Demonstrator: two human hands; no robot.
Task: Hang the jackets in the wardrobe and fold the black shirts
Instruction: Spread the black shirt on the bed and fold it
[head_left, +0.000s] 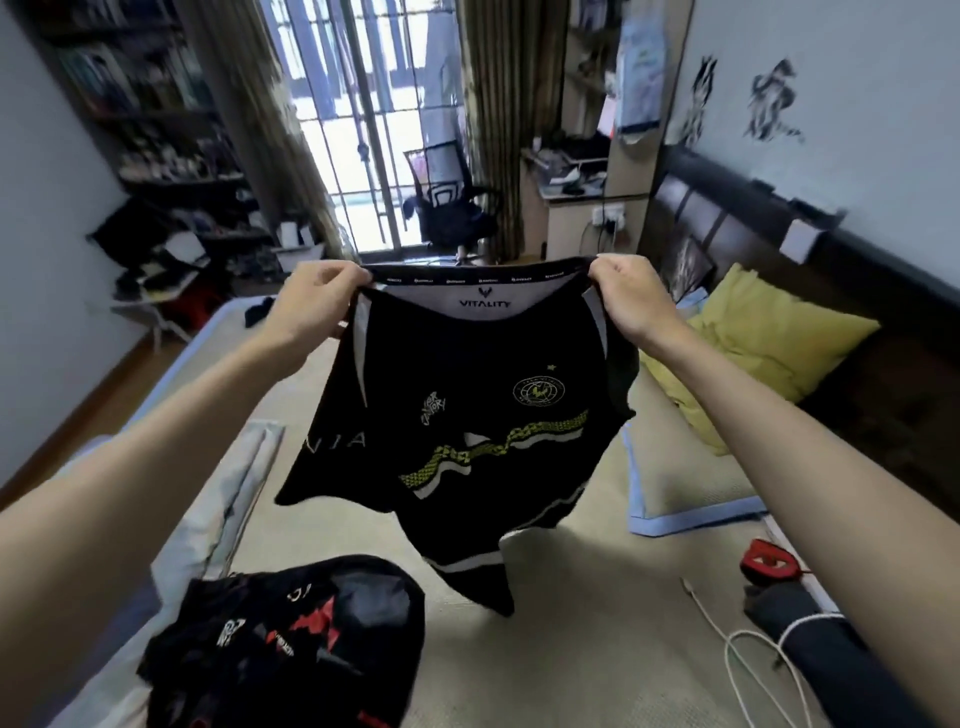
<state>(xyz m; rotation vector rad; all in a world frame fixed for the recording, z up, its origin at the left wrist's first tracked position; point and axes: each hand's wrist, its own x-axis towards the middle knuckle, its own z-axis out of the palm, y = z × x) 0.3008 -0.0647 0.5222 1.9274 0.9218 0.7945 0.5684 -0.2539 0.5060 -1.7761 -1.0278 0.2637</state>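
1. The black shirt (457, 415) hangs in the air above the bed (571, 649), held up by its collar, printed front facing the camera and hem dangling free.
2. The left hand (317, 291) pinches one end of the neckline and the right hand (623, 296) pinches the other, fingers curled on the fabric.
3. To fold well, I judge it best to lower it flat on the bare mat, front down, smooth the sleeves, then fold the sides inward.
4. A second dark garment (291, 644) lies crumpled near the bed's edge; a yellow pillow (769, 332) rests by the headboard.
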